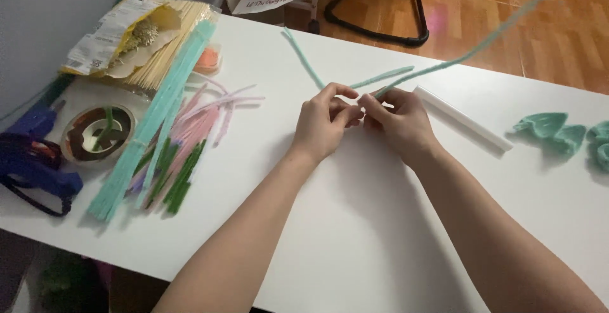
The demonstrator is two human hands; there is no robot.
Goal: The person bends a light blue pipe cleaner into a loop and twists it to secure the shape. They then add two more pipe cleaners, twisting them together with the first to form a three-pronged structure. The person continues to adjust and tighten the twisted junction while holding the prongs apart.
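Both hands meet over the middle of the white table [355, 224]. My left hand [323, 122] pinches teal pipe cleaners [304, 59] where they cross. My right hand [403, 119] grips the same crossing point, and one long teal pipe cleaner [482, 43] runs from it up toward the top right, off the table. A shorter teal end [387, 75] sticks out between the two hands. The fingertips touch each other around the join.
A white stick [463, 119] lies just right of my hands. Folded teal pipe-cleaner shapes [552, 129] sit at the right edge. To the left lie bundles of teal, pink and green pipe cleaners [165, 135], wooden skewers [171, 40], a tape roll [98, 135] and a blue glue gun [32, 154].
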